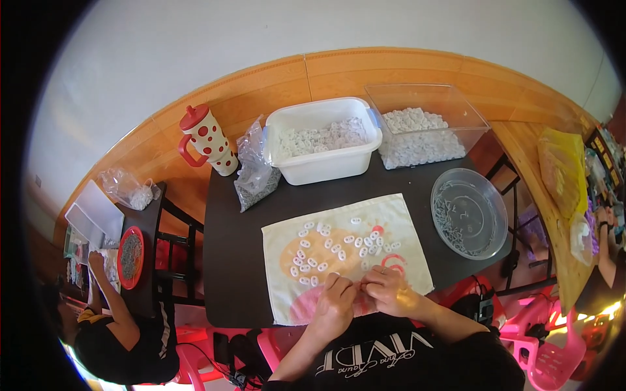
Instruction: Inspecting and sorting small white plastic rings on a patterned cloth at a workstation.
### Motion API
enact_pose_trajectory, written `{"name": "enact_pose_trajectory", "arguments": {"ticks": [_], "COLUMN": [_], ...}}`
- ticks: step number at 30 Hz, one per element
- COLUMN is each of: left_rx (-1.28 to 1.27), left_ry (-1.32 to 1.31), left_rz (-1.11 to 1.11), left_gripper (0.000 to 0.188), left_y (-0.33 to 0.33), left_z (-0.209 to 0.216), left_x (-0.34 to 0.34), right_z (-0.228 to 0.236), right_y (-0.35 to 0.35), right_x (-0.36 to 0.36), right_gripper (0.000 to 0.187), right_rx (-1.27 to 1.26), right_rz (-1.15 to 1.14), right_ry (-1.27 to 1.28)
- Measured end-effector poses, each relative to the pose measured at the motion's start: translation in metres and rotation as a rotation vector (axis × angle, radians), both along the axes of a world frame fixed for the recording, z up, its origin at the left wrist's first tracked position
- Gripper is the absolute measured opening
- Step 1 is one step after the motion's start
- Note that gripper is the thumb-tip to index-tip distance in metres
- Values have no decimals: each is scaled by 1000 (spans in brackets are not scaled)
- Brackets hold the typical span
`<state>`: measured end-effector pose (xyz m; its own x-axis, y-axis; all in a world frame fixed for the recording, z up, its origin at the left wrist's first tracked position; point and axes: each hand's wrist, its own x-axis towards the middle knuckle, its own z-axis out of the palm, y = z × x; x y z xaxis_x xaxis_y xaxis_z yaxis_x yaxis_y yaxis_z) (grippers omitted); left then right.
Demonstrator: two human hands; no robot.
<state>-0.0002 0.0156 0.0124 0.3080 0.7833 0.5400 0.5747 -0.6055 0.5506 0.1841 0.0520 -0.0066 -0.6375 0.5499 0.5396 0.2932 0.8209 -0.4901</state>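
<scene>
Over the near edge of a pale towel (407, 225), my left hand (334, 305) and my right hand (390, 293) meet with fingers pinched together. Whatever lies between the fingertips is too small and covered to make out. Several small white oval pieces (336, 248), each with two dark spots, are spread over the towel beyond my hands. Some sit singly, others touch one another. The towel has orange and pink printed patches and lies on a dark table (235, 267).
Along the back stand a spotted tumbler (210, 140), a plastic bag of grey bits (255, 179), a white tub (323, 171) and a clear bin (424, 146), both with white pieces. A round clear tray (479, 225) holds grey bits at right. Another person (117, 326) works at a left table.
</scene>
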Motion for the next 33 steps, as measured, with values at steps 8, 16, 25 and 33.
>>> {"name": "enact_pose_trajectory", "arguments": {"ticks": [8,16,25,33], "left_rx": [-12,-73,-72,-25], "left_ry": [62,-87,-96,-61], "left_rz": [-23,4,5,-8], "left_gripper": [14,25,29,31], "left_y": [0,-1,-10,-8], "left_z": [0,-3,-3,-10], "left_x": [1,-7,-9,-8], "right_z": [4,7,177,69], "right_y": [1,4,137,87], "right_x": [-1,0,56,6], "right_gripper": [16,16,6,14], "right_rx": [17,-63,434,-124], "right_rz": [31,6,-507,-54], "right_ry": [-18,33,151,-82]}}
